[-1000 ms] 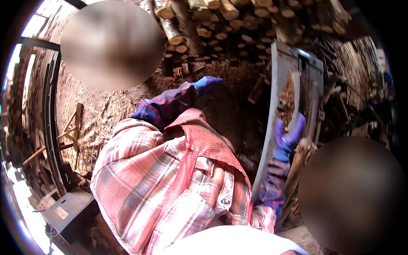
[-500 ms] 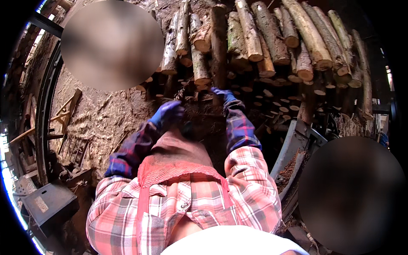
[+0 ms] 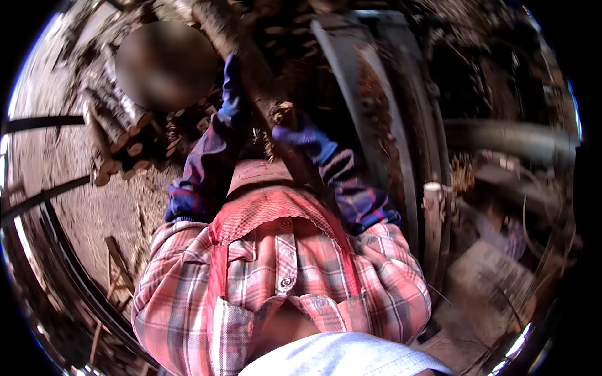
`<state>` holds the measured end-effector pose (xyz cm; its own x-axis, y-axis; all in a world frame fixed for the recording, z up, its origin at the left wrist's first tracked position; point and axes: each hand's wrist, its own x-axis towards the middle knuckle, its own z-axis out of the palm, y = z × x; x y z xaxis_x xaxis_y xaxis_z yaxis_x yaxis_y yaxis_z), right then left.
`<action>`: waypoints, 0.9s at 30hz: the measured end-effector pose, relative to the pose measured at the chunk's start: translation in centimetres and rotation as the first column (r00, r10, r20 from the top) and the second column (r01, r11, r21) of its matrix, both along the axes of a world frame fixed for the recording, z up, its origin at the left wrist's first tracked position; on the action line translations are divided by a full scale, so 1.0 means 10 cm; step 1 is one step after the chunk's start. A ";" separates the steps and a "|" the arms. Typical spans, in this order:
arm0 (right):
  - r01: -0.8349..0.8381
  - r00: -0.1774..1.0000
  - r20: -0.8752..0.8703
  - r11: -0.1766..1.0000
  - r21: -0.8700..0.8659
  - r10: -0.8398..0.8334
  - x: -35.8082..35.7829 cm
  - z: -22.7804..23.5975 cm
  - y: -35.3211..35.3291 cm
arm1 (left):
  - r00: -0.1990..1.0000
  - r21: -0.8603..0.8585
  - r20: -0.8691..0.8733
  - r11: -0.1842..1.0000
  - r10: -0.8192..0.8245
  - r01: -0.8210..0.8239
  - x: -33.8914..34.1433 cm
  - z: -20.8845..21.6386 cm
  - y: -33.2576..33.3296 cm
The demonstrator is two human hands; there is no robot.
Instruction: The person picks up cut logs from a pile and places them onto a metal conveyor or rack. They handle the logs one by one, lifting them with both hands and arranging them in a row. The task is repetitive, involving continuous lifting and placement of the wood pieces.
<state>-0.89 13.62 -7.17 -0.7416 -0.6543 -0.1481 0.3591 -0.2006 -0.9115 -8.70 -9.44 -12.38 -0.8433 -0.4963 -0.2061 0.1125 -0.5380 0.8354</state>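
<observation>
A long brown log (image 3: 221, 34) slants from the top of the view down toward my body, with a knobbly stub (image 3: 282, 113) on its near part. Along its left side, my left hand (image 3: 231, 91) in a blue glove presses against the bark with its fingers pointing away from me. My right hand (image 3: 307, 139), gloved in purple-blue, curls round the log's near part beside the stub. Both hands are somewhat smeared by motion, and the fingers behind the log are hidden. Over my plaid shirt hangs a red apron (image 3: 269, 210).
A stack of cut logs (image 3: 119, 135) lies at the left. Right of my hands runs a grey metal trough (image 3: 351, 69) with brown debris inside. An upright cut post (image 3: 433, 203) stands near my right elbow. Dark curved bars (image 3: 47, 197) cross the far left.
My view has swung to the right, so the log stack now sits at the left and the trough nearer the middle. Both hands, earlier apart without this log, are now on it.
</observation>
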 end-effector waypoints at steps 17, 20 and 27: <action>0.461 0.886 -0.425 -0.432 0.775 0.184 0.06 0.40 3.61 | 0.562 -0.487 0.206 0.415 -0.801 0.769 0.22 0.72 1.89; 0.401 0.916 -0.385 -0.339 0.851 0.117 0.20 0.38 3.85 | 0.543 -0.611 0.384 0.236 -0.747 0.756 0.63 -0.02 1.13; 0.443 0.785 -0.322 -0.116 0.889 0.529 -0.48 1.74 3.29 | 0.723 -0.052 0.564 0.856 -0.400 0.514 1.62 -1.06 0.10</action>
<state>-5.72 46.48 10.23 -0.9361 -0.1915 -0.2950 -0.2012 0.9795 0.0027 7.54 -8.47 -23.02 -0.7698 -0.1551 -0.6192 -0.5809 -0.2317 0.7803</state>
